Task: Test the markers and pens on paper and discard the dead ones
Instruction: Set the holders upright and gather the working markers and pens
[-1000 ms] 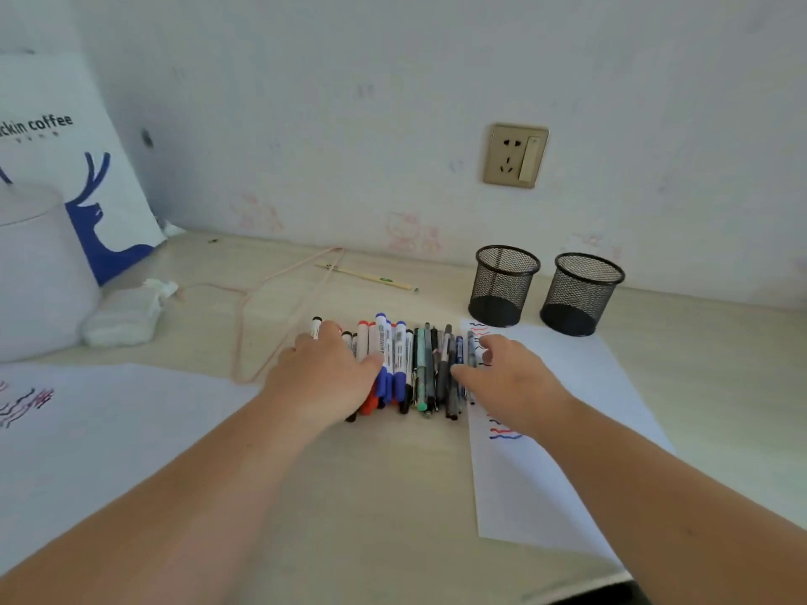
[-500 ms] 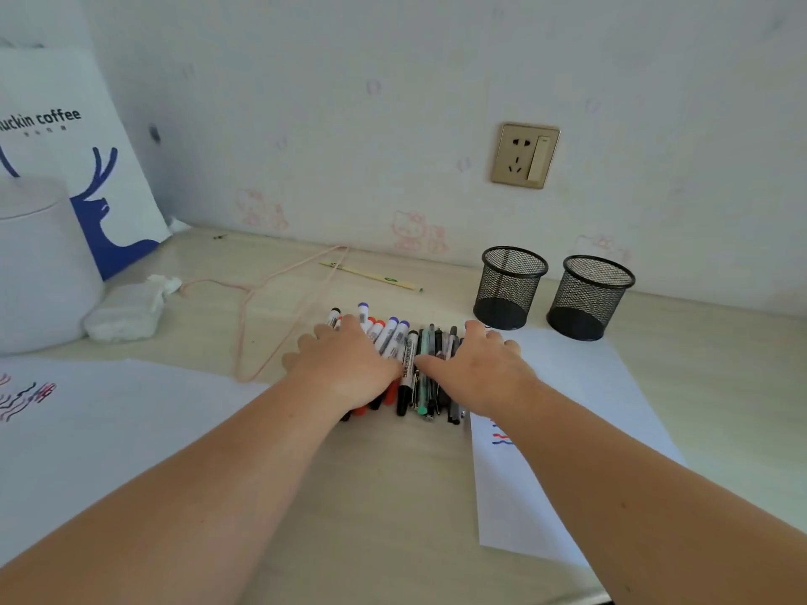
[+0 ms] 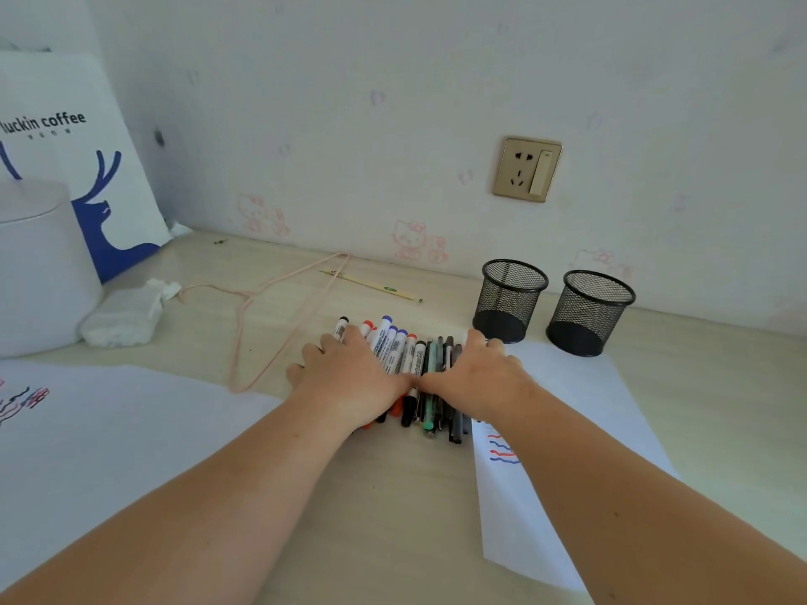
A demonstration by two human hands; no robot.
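A row of several markers and pens (image 3: pixel 408 358) lies side by side on the wooden desk (image 3: pixel 393 495), caps pointing toward the wall. My left hand (image 3: pixel 349 377) lies flat over the left part of the row. My right hand (image 3: pixel 476 377) lies flat over the right part, and the two thumbs nearly meet in the middle. A white test sheet (image 3: pixel 581 430) with red and blue squiggles lies to the right, partly under my right arm. Two empty black mesh cups (image 3: pixel 511 299) (image 3: pixel 589 312) stand behind it.
A second scribbled sheet (image 3: pixel 109 430) covers the left of the desk. A white cylinder (image 3: pixel 39 272), a coffee bag (image 3: pixel 83 168) and a crumpled tissue pack (image 3: pixel 122 320) sit at the far left. A pink wire hanger (image 3: pixel 279 316) and a chopstick (image 3: pixel 371 286) lie behind the pens.
Both hands slid inward over the pens from the sides, bunching the row tighter, and the thumbs now almost touch. The camera shifted slightly.
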